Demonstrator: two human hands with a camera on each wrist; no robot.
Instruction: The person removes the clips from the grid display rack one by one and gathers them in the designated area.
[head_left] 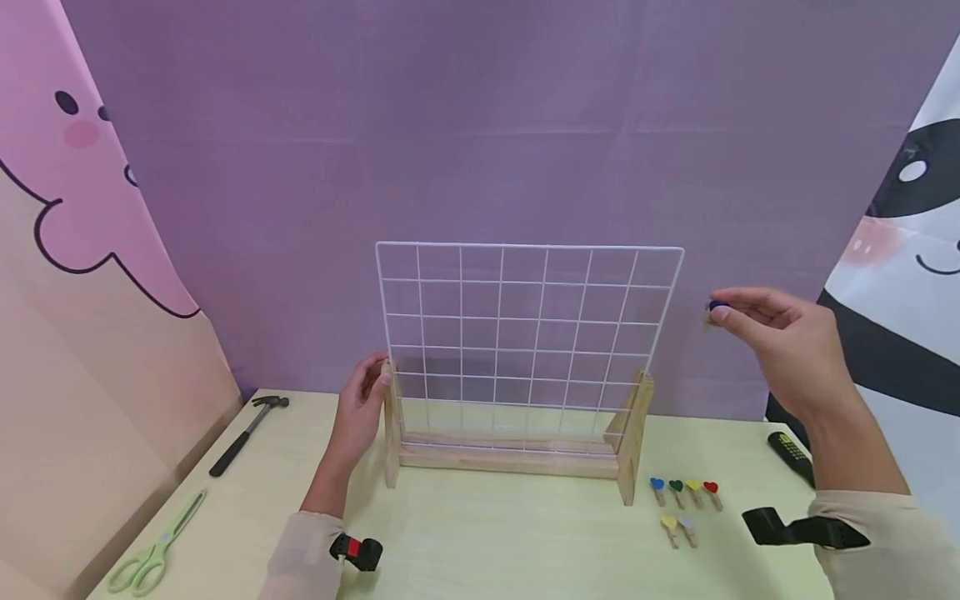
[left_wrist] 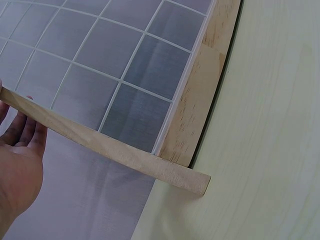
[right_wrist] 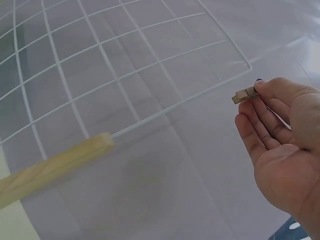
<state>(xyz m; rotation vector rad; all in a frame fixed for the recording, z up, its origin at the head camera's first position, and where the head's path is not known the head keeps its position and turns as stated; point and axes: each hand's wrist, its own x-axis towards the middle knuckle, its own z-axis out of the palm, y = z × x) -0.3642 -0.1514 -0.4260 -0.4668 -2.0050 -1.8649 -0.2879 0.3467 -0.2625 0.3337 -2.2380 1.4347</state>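
Note:
A white wire grid (head_left: 533,317) stands in a wooden stand (head_left: 510,461) on the table. My left hand (head_left: 362,408) holds the top of the stand's left upright; in the left wrist view, fingers show behind that wooden upright (left_wrist: 95,137). Up in the air to the right of the grid, my right hand (head_left: 797,350) pinches a small wooden clothespin (right_wrist: 244,95) with a dark blue top between thumb and fingertips. Clothespins with coloured hearts lie in two rows at the table's right, among them a blue one (head_left: 657,486), a red one (head_left: 712,490) and a pale one (head_left: 687,529).
On the left side of the table lie a hammer (head_left: 247,437) and light green scissors (head_left: 157,554). A black remote control (head_left: 791,456) is at the right edge, partly behind my right forearm. A purple backdrop (head_left: 525,125) hangs behind the table.

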